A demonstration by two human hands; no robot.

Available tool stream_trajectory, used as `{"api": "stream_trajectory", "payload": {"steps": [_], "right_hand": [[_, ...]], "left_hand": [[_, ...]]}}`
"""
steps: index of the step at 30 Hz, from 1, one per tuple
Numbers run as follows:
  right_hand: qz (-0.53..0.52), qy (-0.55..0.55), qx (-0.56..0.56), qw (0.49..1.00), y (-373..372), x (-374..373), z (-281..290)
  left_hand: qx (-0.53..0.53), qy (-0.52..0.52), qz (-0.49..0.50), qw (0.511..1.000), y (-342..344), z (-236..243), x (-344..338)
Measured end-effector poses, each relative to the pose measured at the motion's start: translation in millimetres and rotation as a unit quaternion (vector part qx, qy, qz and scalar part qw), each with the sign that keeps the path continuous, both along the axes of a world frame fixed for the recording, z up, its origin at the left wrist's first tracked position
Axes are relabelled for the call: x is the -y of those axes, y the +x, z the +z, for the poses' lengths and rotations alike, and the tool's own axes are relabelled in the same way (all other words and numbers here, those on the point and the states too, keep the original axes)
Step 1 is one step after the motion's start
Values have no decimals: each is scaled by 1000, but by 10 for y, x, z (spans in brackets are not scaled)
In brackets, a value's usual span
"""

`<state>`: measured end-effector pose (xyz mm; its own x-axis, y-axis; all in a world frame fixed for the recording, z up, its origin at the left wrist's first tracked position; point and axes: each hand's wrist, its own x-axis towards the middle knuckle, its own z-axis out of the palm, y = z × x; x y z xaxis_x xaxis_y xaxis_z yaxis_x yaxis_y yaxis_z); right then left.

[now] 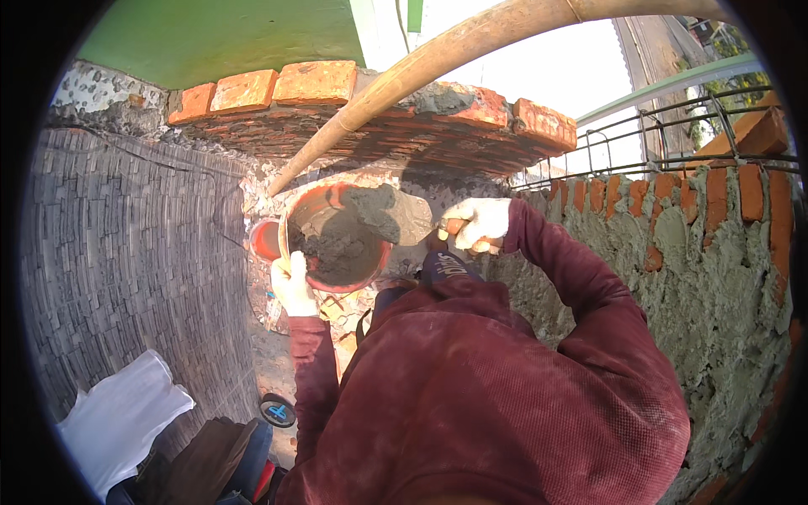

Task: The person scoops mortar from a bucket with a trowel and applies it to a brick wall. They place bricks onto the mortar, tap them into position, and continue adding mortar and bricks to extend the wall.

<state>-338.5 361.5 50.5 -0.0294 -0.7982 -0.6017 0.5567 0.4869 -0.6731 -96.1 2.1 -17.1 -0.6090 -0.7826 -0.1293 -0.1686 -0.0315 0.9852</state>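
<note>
Maroon sweater (505, 396) fabric is filling the foreground. White-gloved, the right hand (483, 224) is gripping a trowel (414, 219) by its handle, the mortar-coated blade extending over the right rim of an orange bucket (347, 288). Also gloved, the left hand (292, 286) is gripping the bucket's near-left edge; whether by rim or handle cannot be told. Grey mortar (326, 244) is lying inside. Farther out, a red container (266, 240) is standing just left, and a bamboo pole (379, 105) is slanting before a brick wall (311, 135).
</note>
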Motion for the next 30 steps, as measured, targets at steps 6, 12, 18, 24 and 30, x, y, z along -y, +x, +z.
{"api": "stream_trajectory", "payload": {"steps": [6,12,18,24,30], "right_hand": [[-105,56,-174,977,-895,-834,286],[41,218,-557,800,-1679,-930,305],[-10,344,-732,588,-1309,-592,-565],[-113,308,-711,622,-876,-798,-329],[-428,117,-45,895,-681,-585,-227]], "left_hand": [[66,23,-26,997,-197,-74,-150],[77,10,19,997,-104,-327,-130],[45,42,49,997,-5,-283,-188],[70,10,54,996,163,-226,-226],[63,12,43,997,261,-352,-198]]}}
